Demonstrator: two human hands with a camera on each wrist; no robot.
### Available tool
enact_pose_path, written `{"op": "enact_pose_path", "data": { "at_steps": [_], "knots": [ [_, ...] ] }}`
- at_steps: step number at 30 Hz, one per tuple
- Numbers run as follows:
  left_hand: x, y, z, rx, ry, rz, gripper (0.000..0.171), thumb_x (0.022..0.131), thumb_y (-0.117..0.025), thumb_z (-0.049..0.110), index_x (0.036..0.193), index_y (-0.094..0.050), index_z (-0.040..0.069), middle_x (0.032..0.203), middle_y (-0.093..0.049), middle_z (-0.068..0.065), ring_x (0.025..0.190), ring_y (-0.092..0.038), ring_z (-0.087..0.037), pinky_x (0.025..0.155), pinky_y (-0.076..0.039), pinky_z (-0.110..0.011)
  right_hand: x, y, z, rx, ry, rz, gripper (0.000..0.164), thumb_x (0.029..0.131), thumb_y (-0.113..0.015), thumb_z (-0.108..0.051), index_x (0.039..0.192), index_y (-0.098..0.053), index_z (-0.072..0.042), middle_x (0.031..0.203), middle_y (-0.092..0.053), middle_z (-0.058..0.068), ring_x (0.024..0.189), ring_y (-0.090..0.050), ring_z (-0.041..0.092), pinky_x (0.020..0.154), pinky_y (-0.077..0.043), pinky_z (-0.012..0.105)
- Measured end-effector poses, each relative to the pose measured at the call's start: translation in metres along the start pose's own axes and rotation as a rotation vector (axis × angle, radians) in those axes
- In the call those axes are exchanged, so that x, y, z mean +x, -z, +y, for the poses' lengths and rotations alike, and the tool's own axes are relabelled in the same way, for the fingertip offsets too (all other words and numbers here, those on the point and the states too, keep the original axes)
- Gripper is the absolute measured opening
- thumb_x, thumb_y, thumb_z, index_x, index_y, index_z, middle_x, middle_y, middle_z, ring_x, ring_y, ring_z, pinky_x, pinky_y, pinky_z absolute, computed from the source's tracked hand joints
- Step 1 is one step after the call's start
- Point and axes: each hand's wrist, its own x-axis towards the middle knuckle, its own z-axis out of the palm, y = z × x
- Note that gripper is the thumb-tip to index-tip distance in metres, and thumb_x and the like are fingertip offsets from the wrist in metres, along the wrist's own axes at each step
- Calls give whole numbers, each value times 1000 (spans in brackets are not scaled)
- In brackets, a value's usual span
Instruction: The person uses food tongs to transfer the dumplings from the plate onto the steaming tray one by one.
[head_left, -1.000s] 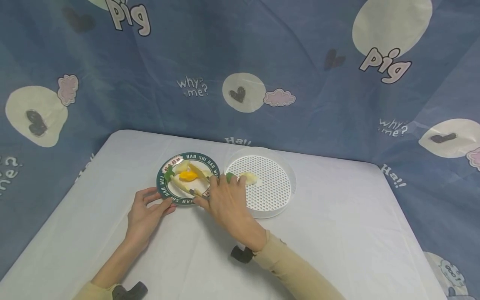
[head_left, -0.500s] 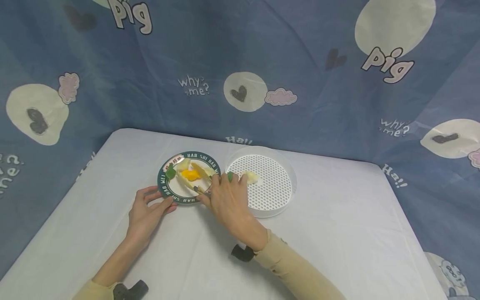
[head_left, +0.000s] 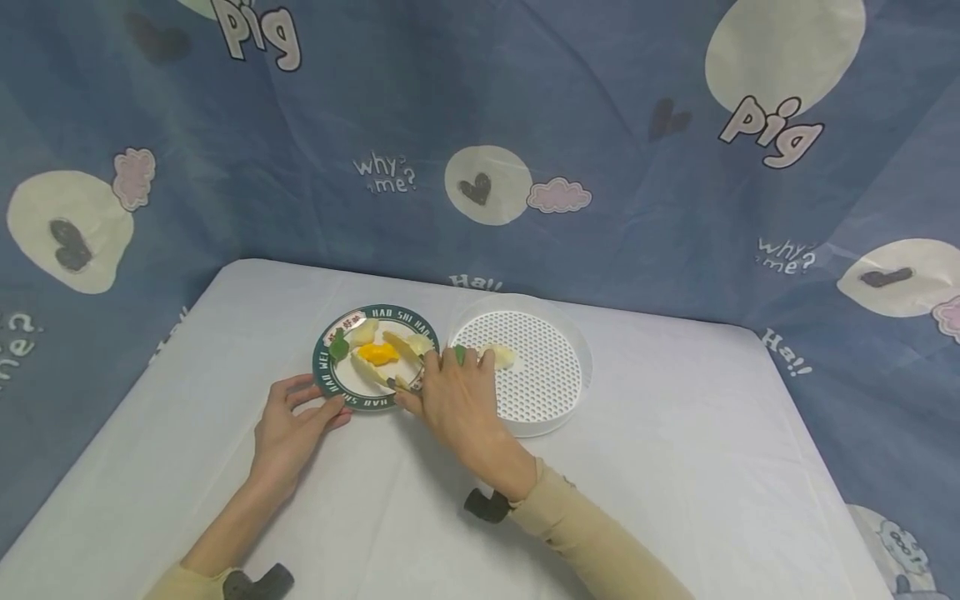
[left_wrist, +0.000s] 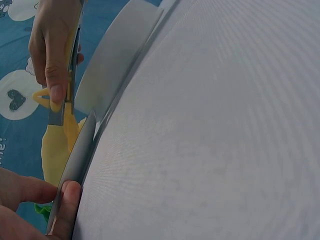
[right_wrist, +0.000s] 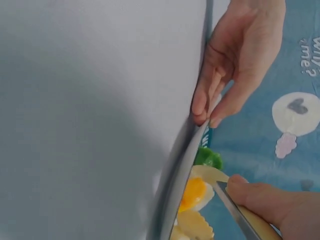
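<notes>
My left hand [head_left: 288,433] pinches the near left rim of a round white plate [head_left: 378,390] with a dark green lettered border, thumb above and fingers below. My right hand [head_left: 461,408] grips a pair of tongs [right_wrist: 235,212] with metal arms and pale yellow ends, which stand spread over the plate. Between those ends lies a fried egg piece [head_left: 378,354] with an orange-yellow yolk. A green leafy piece [head_left: 339,344] sits at the plate's left, and a pale yellow piece [head_left: 364,332] with a wavy edge lies behind the yolk.
Right beside the plate stands a round white basket [head_left: 555,408] with a perforated bottom, partly behind my right hand. It holds a pale piece [head_left: 501,357] and a green piece [head_left: 460,354]. A white cloth [head_left: 675,467] covers the table, and a blue printed curtain [head_left: 622,233] hangs behind.
The tongs have drawn back slightly to the right, away from the green leafy piece, and their ends now stand around the yolk. The left hand stays at the plate's rim.
</notes>
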Motion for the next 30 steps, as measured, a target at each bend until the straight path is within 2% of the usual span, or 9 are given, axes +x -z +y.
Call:
{"op": "enact_pose_path", "data": {
  "at_steps": [7, 13, 19, 30],
  "knots": [
    [1, 0, -1, 8, -10, 4, 81, 108, -66, 19, 169, -15, 2, 161, -41, -28, 85, -72, 11, 90, -70, -15, -4, -4, -1, -13, -4, -1, 66, 98, -57, -77, 118, -68, -15, 98, -73, 4, 92, -66, 25, 81, -50, 37],
    [1, -1, -1, -11, -2, 11, 81, 108, -67, 19, 169, -16, 3, 161, -42, -27, 84, -72, 11, 90, -70, -15, -8, -8, -1, -2, 12, -5, 63, 101, -56, -73, 123, -67, -15, 103, -74, 3, 100, -68, 27, 92, -55, 44],
    [0, -1, -1, -18, 7, 12, 81, 108, -67, 18, 169, -16, 4, 162, -42, -26, 84, -72, 10, 89, -71, -16, -9, -12, -2, -14, 23, 23, 59, 102, -55, -72, 118, -67, -16, 103, -75, 0, 99, -68, 25, 86, -55, 42],
    [0, -1, -1, -9, 2, 11, 82, 107, -67, 18, 169, -15, 4, 162, -42, -27, 84, -72, 10, 89, -71, -16, -8, -15, 0, -10, 23, 42, 60, 102, -54, -72, 118, -69, -16, 99, -74, 0, 96, -69, 24, 83, -54, 40]
  ]
}}
